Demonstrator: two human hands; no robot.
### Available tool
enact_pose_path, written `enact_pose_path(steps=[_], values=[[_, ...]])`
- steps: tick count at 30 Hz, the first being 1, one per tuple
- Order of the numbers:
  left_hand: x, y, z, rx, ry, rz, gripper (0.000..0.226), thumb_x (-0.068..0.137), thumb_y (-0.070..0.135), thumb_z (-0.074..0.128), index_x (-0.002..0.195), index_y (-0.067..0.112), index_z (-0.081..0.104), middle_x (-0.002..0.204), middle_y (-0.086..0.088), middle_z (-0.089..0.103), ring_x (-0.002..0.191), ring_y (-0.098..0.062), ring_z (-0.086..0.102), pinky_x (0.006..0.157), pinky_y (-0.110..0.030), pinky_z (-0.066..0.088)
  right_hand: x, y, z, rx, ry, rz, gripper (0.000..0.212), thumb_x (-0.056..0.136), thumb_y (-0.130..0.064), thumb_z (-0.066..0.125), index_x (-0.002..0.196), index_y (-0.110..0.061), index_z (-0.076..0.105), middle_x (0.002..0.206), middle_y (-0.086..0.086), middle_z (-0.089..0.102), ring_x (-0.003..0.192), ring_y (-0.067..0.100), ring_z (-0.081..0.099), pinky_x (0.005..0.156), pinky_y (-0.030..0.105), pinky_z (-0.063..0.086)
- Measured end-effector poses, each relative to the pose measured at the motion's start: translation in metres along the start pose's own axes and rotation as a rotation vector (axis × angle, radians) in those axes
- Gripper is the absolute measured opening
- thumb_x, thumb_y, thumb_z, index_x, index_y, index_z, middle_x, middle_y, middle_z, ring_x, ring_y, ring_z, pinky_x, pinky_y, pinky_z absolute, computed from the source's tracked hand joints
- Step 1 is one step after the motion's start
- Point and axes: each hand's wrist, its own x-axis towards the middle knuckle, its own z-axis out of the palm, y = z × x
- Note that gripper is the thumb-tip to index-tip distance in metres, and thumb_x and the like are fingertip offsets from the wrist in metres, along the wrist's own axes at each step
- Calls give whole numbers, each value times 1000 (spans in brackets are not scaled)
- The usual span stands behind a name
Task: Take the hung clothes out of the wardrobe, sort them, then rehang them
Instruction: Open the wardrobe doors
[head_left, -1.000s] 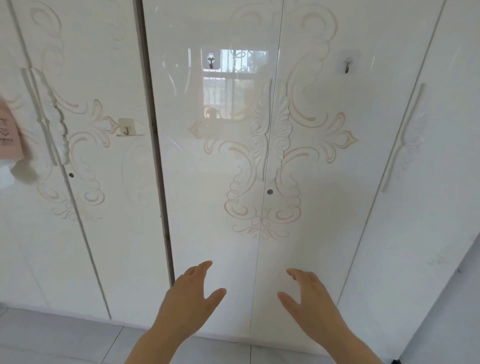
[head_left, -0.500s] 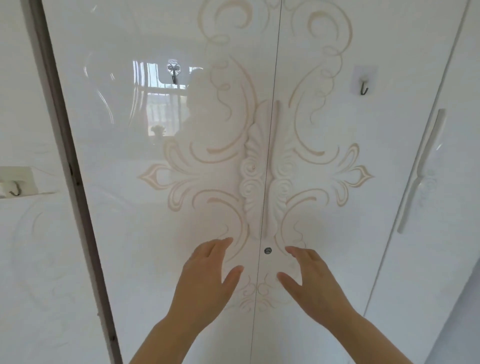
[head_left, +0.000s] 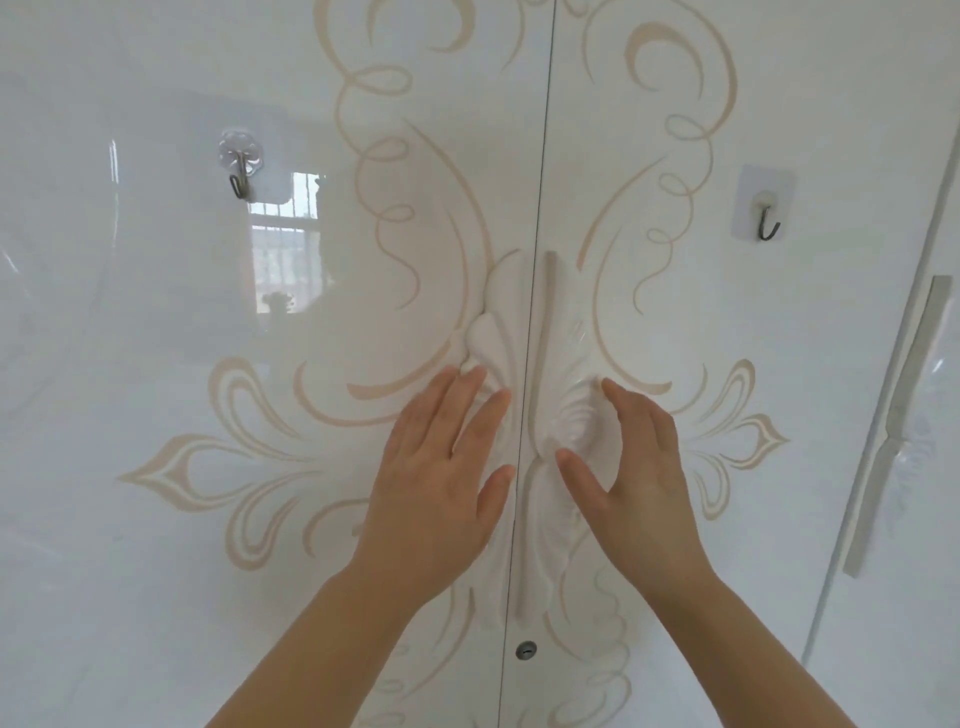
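We face the white wardrobe (head_left: 156, 519), its two doors shut, so whatever hangs inside is hidden. Our left hand (head_left: 441, 483) lies flat, fingers straight, on the left carved handle (head_left: 493, 338). Our right hand (head_left: 634, 478), fingers spread and thumb apart, touches the right carved handle (head_left: 550, 312).

Wardrobe (head_left: 156, 571): glossy white doors with beige scrollwork. The centre pair is closed, with a thin vertical seam between them.

A raised carved handle sits on each side of the seam. The left hand (head_left: 441, 478) lies flat with fingers straight, fingertips on the left handle (head_left: 491, 343). The right hand (head_left: 639, 467) is spread at the right handle (head_left: 540, 338), thumb held apart from the fingers.

A keyhole (head_left: 525, 649) sits below the hands on the right door. There is a left hook (head_left: 240, 174) and a right hook (head_left: 768, 221), both adhesive. A window reflection (head_left: 285, 244) shows on the left door.
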Motion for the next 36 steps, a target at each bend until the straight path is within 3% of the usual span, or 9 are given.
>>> enact_pose_path(steps=[3,7,10,15,21,25,29,33,36], values=[[5,-7,15,39,35,79,50,88,31,48,133,9,47,143,-15,40,135,-33,32,106,-51,35,4,2,9,42,22,32,66,84,-43,58,141,-27,29,141,-12,33,130,-4,25,97,3,21],[8,-17,32,67,113,152,52,88,32,47,135,12,38,145,-10,34,136,-31,27,108,-47,27,6,-2,20,70,63,81,67,83,-45,59,141,-26,30,136,-16,39,128,2,35,105,23,32],[7,-24,42,47,160,173,51,88,31,47,135,13,39,145,-7,34,136,-30,27,111,-45,23,7,-10,24,186,102,167,54,83,-57,52,132,-39,36,128,-27,44,122,-5,40,103,30,39],[6,-28,49,-34,183,183,50,89,31,45,135,16,40,146,-2,33,138,-28,24,114,-43,17,11,-17,22,450,169,328,33,85,-41,42,115,-44,56,113,-22,59,112,-1,52,102,37,42],[7,-29,47,-188,203,184,48,89,32,44,134,16,42,144,1,38,138,-26,24,115,-41,13,14,-28,15,545,207,393,30,86,-36,39,99,-40,66,112,-5,63,107,9,59,89,35,49],[7,-20,45,-307,225,134,41,88,33,48,124,14,54,133,-5,53,135,-30,29,113,-45,17,11,-36,6,554,226,461,29,83,-31,43,99,-30,67,94,0,68,97,13,63,83,34,53],[5,-4,39,-432,251,124,43,88,30,49,125,10,49,131,-12,53,133,-30,32,110,-50,22,1,-43,-10,570,281,499,29,86,-29,45,106,-21,65,93,4,67,93,16,64,76,30,51],[15,21,24,-645,177,29,51,89,32,43,131,4,45,134,-13,50,133,-25,31,111,-44,25,-16,-50,-37,610,297,509,36,82,-33,45,107,-16,65,97,7,66,93,18,64,77,30,53],[20,44,12,-899,101,-36,50,91,33,36,136,13,35,137,-1,42,133,-18,30,109,-43,25,-28,-55,-62,637,288,527,37,77,-34,46,102,-17,68,95,10,66,89,19,64,77,32,53]])
